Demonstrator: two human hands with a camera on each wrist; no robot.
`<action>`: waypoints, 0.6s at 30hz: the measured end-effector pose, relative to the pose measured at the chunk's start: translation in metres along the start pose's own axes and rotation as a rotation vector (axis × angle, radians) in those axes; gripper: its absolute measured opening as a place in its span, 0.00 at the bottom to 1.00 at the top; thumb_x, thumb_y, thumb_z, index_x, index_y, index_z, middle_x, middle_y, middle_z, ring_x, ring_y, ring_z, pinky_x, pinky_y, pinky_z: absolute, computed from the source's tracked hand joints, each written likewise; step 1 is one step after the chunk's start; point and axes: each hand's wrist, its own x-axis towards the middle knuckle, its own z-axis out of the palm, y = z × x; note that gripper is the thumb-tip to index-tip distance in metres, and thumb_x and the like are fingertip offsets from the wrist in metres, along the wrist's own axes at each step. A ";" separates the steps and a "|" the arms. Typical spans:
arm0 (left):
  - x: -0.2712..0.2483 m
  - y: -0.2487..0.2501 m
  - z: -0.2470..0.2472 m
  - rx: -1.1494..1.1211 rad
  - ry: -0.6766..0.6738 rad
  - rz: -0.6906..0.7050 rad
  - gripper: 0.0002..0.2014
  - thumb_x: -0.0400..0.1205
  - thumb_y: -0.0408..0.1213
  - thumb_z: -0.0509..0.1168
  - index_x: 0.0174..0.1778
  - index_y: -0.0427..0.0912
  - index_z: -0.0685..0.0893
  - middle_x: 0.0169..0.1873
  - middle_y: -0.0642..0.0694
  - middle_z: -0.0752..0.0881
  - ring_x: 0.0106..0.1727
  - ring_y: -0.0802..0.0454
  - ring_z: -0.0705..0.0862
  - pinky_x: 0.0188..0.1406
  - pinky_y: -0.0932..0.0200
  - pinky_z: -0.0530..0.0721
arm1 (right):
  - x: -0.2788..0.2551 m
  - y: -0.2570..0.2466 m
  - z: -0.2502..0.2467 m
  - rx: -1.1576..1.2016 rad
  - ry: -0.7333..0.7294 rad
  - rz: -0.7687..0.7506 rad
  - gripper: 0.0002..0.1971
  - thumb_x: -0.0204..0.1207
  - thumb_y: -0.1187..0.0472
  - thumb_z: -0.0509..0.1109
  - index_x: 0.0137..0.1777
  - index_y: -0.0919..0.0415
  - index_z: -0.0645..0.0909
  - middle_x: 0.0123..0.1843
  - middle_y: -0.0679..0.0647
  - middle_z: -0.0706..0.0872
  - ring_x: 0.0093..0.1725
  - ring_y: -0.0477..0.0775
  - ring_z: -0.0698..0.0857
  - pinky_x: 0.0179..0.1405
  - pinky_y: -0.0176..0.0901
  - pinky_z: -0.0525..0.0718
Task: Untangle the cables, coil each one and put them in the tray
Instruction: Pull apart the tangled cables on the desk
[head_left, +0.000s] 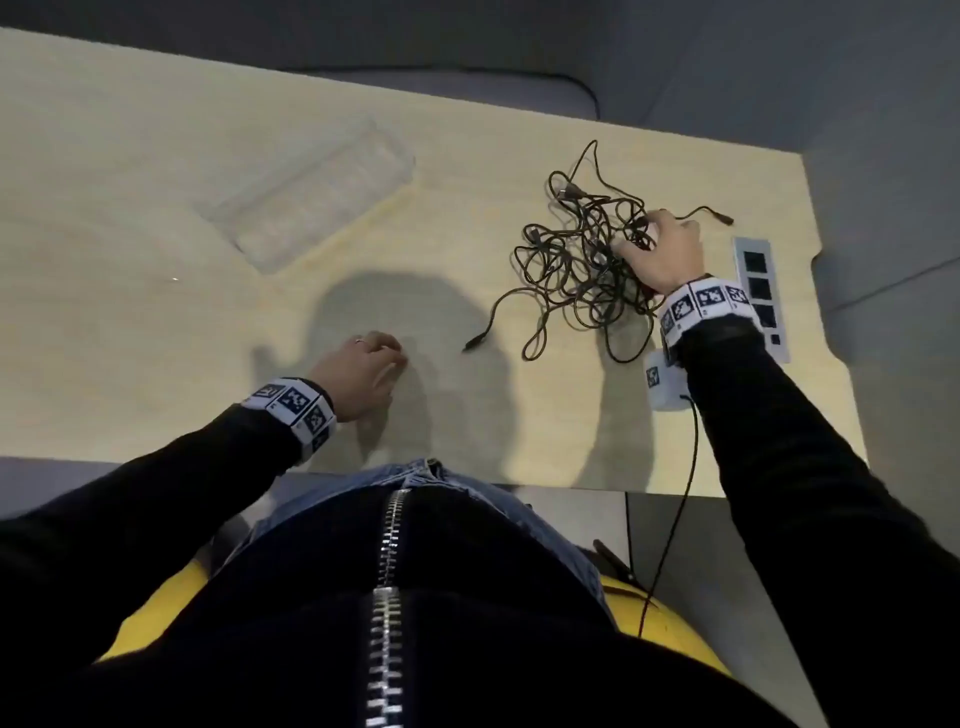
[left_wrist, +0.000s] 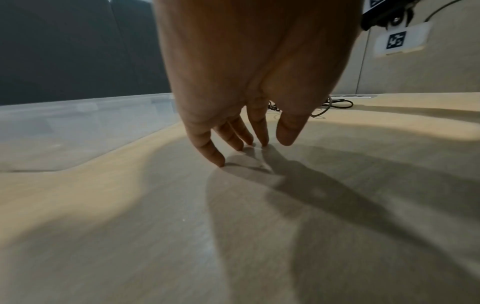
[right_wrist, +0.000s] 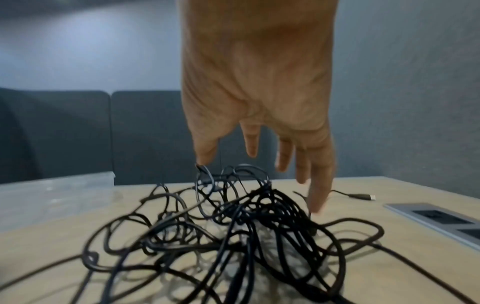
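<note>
Right hand over the knot, tray waiting far left

Head view: the cables lie knotted under the right hand, well apart from the clear tray. Left wrist view: the left hand is empty, relaxed fingertips on the table. Right wrist view: fingers spread, gripping nothing; a blind pull could tighten the knots.

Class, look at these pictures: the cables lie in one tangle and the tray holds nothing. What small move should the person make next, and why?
Probably close the right hand on one strand of the tangle and lift it. Its fingers are spread over the pile without gripping, the left hand rests on the table, and the tray is still empty.
</note>
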 end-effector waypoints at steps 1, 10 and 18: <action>0.000 0.000 0.001 -0.005 0.003 -0.005 0.16 0.82 0.39 0.63 0.66 0.42 0.81 0.69 0.42 0.75 0.66 0.37 0.74 0.67 0.44 0.74 | 0.005 0.000 0.004 0.014 -0.046 0.054 0.43 0.66 0.33 0.71 0.79 0.52 0.64 0.77 0.67 0.65 0.74 0.71 0.69 0.73 0.60 0.71; -0.007 0.006 -0.001 -0.022 0.010 -0.047 0.16 0.83 0.40 0.61 0.67 0.45 0.80 0.70 0.46 0.74 0.69 0.41 0.72 0.68 0.45 0.73 | -0.013 -0.040 0.057 -0.011 -0.075 0.146 0.17 0.69 0.62 0.78 0.55 0.60 0.79 0.61 0.61 0.78 0.54 0.61 0.84 0.46 0.42 0.80; 0.011 0.031 -0.035 -0.103 -0.040 -0.096 0.23 0.84 0.45 0.60 0.74 0.41 0.71 0.73 0.39 0.71 0.68 0.42 0.76 0.67 0.48 0.74 | -0.044 -0.065 0.024 0.681 -0.110 -0.041 0.17 0.67 0.73 0.78 0.31 0.57 0.72 0.32 0.52 0.80 0.31 0.51 0.83 0.30 0.41 0.88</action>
